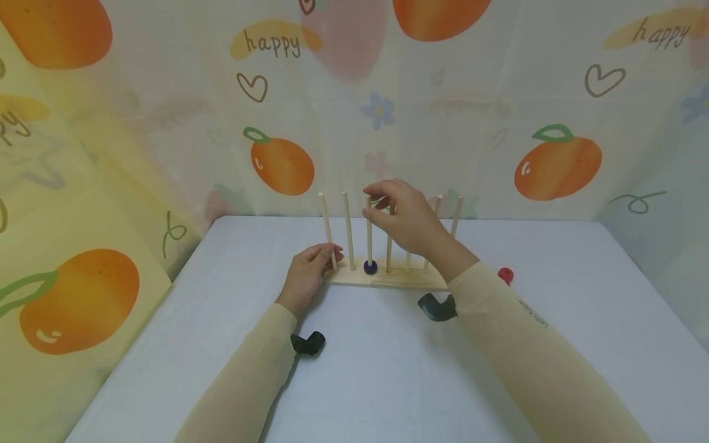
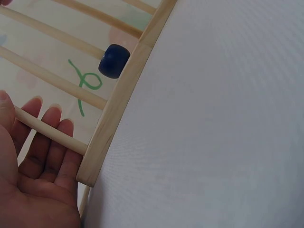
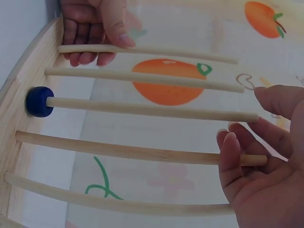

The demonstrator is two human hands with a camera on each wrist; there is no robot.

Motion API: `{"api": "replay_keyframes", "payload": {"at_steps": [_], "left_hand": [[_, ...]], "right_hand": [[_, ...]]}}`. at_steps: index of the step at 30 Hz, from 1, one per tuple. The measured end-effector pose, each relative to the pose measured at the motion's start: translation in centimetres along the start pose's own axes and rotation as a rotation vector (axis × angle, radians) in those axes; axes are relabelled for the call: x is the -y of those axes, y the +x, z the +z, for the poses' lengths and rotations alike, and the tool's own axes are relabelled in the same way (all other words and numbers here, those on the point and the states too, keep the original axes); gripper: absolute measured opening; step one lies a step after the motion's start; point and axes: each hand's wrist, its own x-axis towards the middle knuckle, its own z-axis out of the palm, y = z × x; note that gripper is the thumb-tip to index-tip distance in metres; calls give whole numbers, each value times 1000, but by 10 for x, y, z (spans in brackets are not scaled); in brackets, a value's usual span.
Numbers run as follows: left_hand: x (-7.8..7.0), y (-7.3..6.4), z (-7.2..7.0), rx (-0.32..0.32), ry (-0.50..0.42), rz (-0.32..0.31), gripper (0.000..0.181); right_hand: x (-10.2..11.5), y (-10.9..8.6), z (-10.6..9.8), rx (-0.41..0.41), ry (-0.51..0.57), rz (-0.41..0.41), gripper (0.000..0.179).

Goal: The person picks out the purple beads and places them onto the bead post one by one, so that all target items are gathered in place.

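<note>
A wooden rack with a pale base and several upright pegs stands toward the back of the table. Around the lower part of the leftmost peg, my left hand grips with thumb on one side and fingers on the other. At the foot of the third peg sits a dark blue bead, threaded on and down at the base. My right hand is up at that peg's top, fingers loosely bent and apart, holding nothing. Some fingers overlap the fourth peg in the right wrist view.
A red bead-like piece lies on the white tabletop, right of the rack and beside my right sleeve. Black curved pieces stick out by both sleeves. A printed curtain hangs behind the table.
</note>
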Motion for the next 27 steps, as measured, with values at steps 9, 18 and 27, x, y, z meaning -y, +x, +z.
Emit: {"api": "replay_keyframes", "payload": {"at_steps": [9,18,27], "left_hand": [[1,-1,-1,9,3,6,38],[-1,-1,0,7,-5,10,38],[-2,-3,1,-2,22,-8,39]], "right_hand": [[-1,-3,-2,-20,30,-1,36],[3,-9,-10,-7,76,13,38],[2,-17,-18,1,172,33,44]]}}
